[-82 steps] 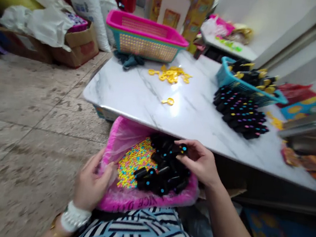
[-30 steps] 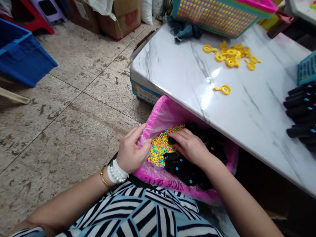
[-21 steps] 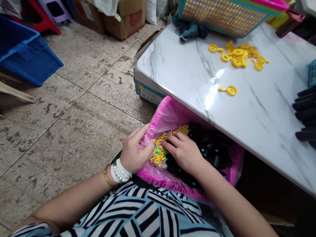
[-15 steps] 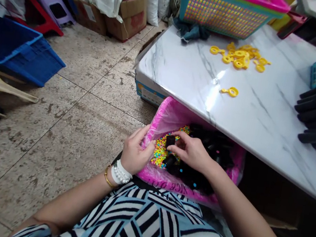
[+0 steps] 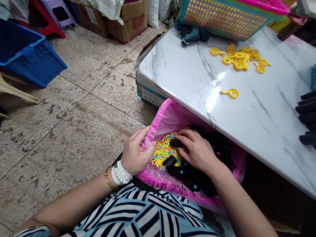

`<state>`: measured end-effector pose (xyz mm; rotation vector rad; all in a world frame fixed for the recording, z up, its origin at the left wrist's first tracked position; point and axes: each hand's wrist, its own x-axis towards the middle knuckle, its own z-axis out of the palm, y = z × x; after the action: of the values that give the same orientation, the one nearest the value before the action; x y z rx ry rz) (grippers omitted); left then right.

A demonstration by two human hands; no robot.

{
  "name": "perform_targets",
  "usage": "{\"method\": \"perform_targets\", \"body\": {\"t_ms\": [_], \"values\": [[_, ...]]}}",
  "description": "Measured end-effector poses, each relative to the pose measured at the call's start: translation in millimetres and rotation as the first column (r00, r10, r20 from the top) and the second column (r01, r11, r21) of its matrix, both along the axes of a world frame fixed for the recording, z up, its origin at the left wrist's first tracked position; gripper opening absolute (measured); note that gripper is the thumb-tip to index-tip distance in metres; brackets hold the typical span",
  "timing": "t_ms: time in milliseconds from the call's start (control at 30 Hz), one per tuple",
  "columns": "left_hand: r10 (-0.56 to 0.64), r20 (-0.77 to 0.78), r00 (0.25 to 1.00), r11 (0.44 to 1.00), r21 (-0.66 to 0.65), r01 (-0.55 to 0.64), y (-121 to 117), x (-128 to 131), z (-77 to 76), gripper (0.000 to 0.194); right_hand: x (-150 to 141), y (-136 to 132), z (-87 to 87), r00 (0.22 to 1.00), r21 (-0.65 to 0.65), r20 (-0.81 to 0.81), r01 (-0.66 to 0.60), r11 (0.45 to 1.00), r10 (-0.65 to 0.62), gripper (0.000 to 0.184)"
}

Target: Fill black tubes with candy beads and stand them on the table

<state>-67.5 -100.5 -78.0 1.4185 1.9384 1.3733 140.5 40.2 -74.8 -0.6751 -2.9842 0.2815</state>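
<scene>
Left hand (image 5: 138,152) pinching pink basin (image 5: 163,113) at rim; right hand (image 5: 197,150) gripping black piece (image 5: 175,143), jutting from its grasp over coloured beads (image 5: 162,148).

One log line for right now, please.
left hand: grips pink container | right hand: grasps black piece | container: coloured beads, more black pieces

"NICE" — dark lettering (image 5: 176,188) on plastic liner (image 5: 154,175) of pink tub (image 5: 161,115), neighbouring letters unclear, box label (image 5: 153,98) — unreadable
</scene>
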Motion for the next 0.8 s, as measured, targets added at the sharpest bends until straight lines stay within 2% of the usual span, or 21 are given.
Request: {"method": "perform_targets", "body": {"t_ms": [100, 267, 433, 533, 633, 700, 800], "values": [[-0.005, 0.001, 1.0, 1.0, -0.003, 0.005, 0.2, 0.2, 0.5, 0.041, 2.1, -1.8, 2.1, 0.997, 0.013, 0.063, 0.05, 0.999, -0.05, 0.04], [-0.011, 0.006, 1.0, 1.0, 0.01, 0.011, 2.0, 1.3, 5.1, 0.04, 0.8, -6.4, 2.5, 0.995, 0.139, 0.071, -0.086, 0.987, 0.077, 0.034], [-0.002, 0.017, 1.0, 1.0, 0.027, 0.002, 3.1, 1.7, 5.0, 0.04, -18.4, -7.9, 3.5, 0.987, 0.113, 0.03, -0.163, 0.98, 0.16, 0.028], [-0.008, 0.019, 1.0, 1.0, 0.019, 0.007, 2.5, 1.4, 4.9, 0.042, -37.4, -15.9, 8.3, 0.973, 0.01, 0.042, -0.226, 0.974, 0.226, 0.025], [-0.019, 0.016, 1.0, 1.0, 0.007, 0.019, 1.1, 0.4, 6.6, 0.045, -44.9, -22.3, 13.8, 0.972, -0.159, -0.056, -0.236, 0.959, 0.23, 0.027], [-0.037, 0.015, 0.999, 0.999, 0.001, 0.037, 0.3, -0.9, 7.1, 0.048, -39.0, -22.0, 17.7, 0.972, -0.312, -0.179, -0.205, 0.928, 0.154, 0.031], [-0.068, 0.041, 0.997, 0.998, 0.009, 0.068, -0.3, -2.8, 5.7, 0.049, -20.7, -17.5, 23.2, 0.954, -0.53, -0.298, -0.14, 0.836, -0.029, 0.028]]}}
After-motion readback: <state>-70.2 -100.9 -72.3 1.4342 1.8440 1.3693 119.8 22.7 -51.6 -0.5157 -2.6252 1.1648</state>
